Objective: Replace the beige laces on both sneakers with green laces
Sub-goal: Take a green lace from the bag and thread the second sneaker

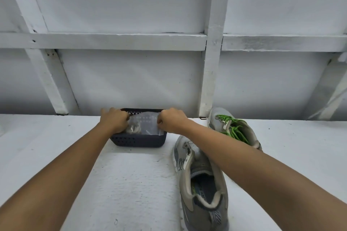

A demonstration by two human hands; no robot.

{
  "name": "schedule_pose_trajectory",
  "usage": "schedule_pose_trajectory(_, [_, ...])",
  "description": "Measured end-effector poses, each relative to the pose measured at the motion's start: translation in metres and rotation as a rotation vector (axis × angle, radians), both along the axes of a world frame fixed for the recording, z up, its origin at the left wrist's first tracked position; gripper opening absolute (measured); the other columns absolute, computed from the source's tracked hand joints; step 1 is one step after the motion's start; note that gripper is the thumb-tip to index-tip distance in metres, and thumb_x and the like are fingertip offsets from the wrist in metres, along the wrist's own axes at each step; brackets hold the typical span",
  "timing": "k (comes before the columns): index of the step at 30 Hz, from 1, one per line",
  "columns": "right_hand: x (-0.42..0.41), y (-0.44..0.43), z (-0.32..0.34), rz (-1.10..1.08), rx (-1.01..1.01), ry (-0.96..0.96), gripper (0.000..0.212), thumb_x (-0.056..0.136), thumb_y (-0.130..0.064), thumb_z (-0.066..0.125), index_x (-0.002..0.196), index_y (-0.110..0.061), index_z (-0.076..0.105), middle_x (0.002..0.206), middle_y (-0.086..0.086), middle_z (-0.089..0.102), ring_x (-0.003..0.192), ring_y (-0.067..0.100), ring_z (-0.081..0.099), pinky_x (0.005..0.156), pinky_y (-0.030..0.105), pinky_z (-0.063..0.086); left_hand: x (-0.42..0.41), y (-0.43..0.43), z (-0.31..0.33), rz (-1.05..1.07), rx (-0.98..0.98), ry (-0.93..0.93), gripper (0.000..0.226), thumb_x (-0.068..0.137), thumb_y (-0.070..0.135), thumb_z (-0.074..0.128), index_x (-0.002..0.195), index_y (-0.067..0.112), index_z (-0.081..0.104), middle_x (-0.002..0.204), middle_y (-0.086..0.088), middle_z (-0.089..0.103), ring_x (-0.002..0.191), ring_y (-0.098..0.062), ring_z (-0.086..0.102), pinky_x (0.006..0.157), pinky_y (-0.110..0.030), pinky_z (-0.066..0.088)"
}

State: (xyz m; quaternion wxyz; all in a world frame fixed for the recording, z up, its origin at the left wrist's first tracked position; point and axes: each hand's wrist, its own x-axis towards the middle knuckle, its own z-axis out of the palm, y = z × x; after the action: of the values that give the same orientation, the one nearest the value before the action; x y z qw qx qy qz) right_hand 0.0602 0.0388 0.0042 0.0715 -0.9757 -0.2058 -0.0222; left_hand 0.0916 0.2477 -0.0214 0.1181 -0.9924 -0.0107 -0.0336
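Both hands are reaching into a small dark perforated plastic basket (pixel 138 139) at the far edge of the white surface (pixel 131 184). The left hand (pixel 114 119) and the right hand (pixel 172 120) are each pinching an end of a clear plastic bag (pixel 145 124) holding what looks like beige lace. Beyond the right hand, a grey mesh sneaker (pixel 234 127) is wearing green laces (pixel 231 127); under the right forearm, a second grey sneaker (pixel 202 184) is lying with no lace showing. The thin bag could be slipping from either pinch, or the light basket tipping.
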Motion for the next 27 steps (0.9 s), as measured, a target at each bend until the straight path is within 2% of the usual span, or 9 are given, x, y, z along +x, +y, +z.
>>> schedule_pose_trajectory(3, [0.003, 0.003, -0.004, 0.019, -0.106, -0.001, 0.021, 0.084, -0.021, 0.061, 0.102, -0.01, 0.066, 0.104, 0.01, 0.066, 0.103, 0.031, 0.054, 0.076, 0.032, 0.036, 0.001, -0.002, -0.003, 0.002, 0.081, 0.056, 0.025, 0.091, 0.03, 0.044, 0.104, 0.033, 0.066, 0.108, 0.006, 0.064, 0.105, -0.019, 0.052, 0.09, -0.042, 0.023])
schedule_pose_trajectory(6, [0.007, 0.005, -0.008, 0.031, -0.154, 0.003, 0.017, 0.087, -0.022, 0.055, 0.096, -0.009, 0.061, 0.113, 0.012, 0.059, 0.114, 0.031, 0.044, 0.09, 0.04, 0.034, 0.002, -0.006, -0.005, -0.006, 0.113, 0.071, 0.023, 0.089, 0.024, 0.048, 0.099, 0.03, 0.067, 0.101, 0.007, 0.065, 0.1, -0.018, 0.052, 0.091, -0.042, 0.022])
schedule_pose_trajectory(9, [0.008, 0.004, -0.01, 0.029, -0.182, 0.035, 0.031, 0.089, -0.024, 0.049, 0.113, -0.007, 0.06, 0.125, 0.014, 0.048, 0.121, 0.035, 0.037, 0.098, 0.046, 0.031, 0.002, -0.01, -0.004, -0.001, 0.157, 0.075, 0.026, 0.086, 0.017, 0.049, 0.1, 0.029, 0.067, 0.103, 0.006, 0.063, 0.103, -0.019, 0.049, 0.092, -0.043, 0.024])
schedule_pose_trajectory(14, [0.005, -0.015, 0.003, 0.045, 0.005, 0.089, 0.031, 0.094, -0.036, 0.049, 0.117, -0.025, 0.065, 0.13, 0.013, 0.043, 0.122, 0.035, 0.034, 0.101, 0.046, 0.031, -0.004, -0.018, 0.002, 0.013, 0.181, -0.022, 0.029, 0.09, 0.02, 0.049, 0.117, 0.024, 0.06, 0.121, -0.005, 0.053, 0.118, -0.025, 0.044, 0.097, -0.042, 0.031])
schedule_pose_trajectory(16, [0.0, -0.033, 0.018, 0.069, 0.082, 0.08, 0.031, 0.095, -0.036, 0.051, 0.119, -0.025, 0.065, 0.129, 0.011, 0.05, 0.12, 0.032, 0.04, 0.098, 0.04, 0.035, -0.008, -0.024, 0.01, -0.026, 0.126, -0.134, 0.031, 0.091, 0.017, 0.048, 0.119, 0.021, 0.059, 0.121, -0.008, 0.053, 0.116, -0.027, 0.046, 0.095, -0.042, 0.036])
schedule_pose_trajectory(19, [-0.007, -0.066, 0.043, 0.113, 0.146, 0.117, 0.029, 0.095, -0.027, 0.052, 0.116, -0.013, 0.067, 0.119, 0.006, 0.066, 0.106, 0.021, 0.059, 0.084, 0.023, 0.04, -0.015, -0.042, 0.019, -0.164, -0.071, -0.283, 0.03, 0.095, 0.017, 0.044, 0.12, 0.018, 0.062, 0.12, -0.01, 0.056, 0.111, -0.029, 0.049, 0.093, -0.043, 0.038])
schedule_pose_trajectory(22, [-0.016, -0.098, 0.059, 0.078, 0.062, 0.187, 0.028, 0.096, -0.023, 0.051, 0.116, -0.012, 0.068, 0.116, 0.001, 0.068, 0.085, 0.009, 0.059, 0.075, 0.019, 0.041, -0.022, -0.075, 0.026, -0.33, -0.265, -0.275, 0.03, 0.096, 0.021, 0.045, 0.119, 0.019, 0.064, 0.12, -0.009, 0.057, 0.113, -0.029, 0.05, 0.094, -0.042, 0.038])
schedule_pose_trajectory(25, [-0.023, -0.121, 0.062, 0.051, -0.077, 0.253, 0.029, 0.095, -0.025, 0.051, 0.118, -0.015, 0.066, 0.121, -0.001, 0.065, 0.101, 0.014, 0.059, 0.087, 0.023, 0.042, -0.027, -0.114, 0.029, -0.495, -0.423, -0.141, 0.035, 0.093, 0.014, 0.047, 0.124, 0.021, 0.062, 0.122, -0.007, 0.057, 0.117, -0.028, 0.05, 0.097, -0.042, 0.041])
schedule_pose_trajectory(27, [-0.029, -0.13, 0.06, 0.034, -0.192, 0.319, 0.033, 0.094, -0.026, 0.05, 0.124, -0.018, 0.062, 0.127, -0.002, 0.061, 0.11, 0.016, 0.058, 0.093, 0.025, 0.041, -0.031, -0.138, 0.028, -0.58, -0.479, -0.026, 0.05, 0.09, 0.004, 0.043, 0.133, 0.026, 0.053, 0.127, -0.007, 0.053, 0.122, -0.025, 0.046, 0.1, -0.042, 0.039])
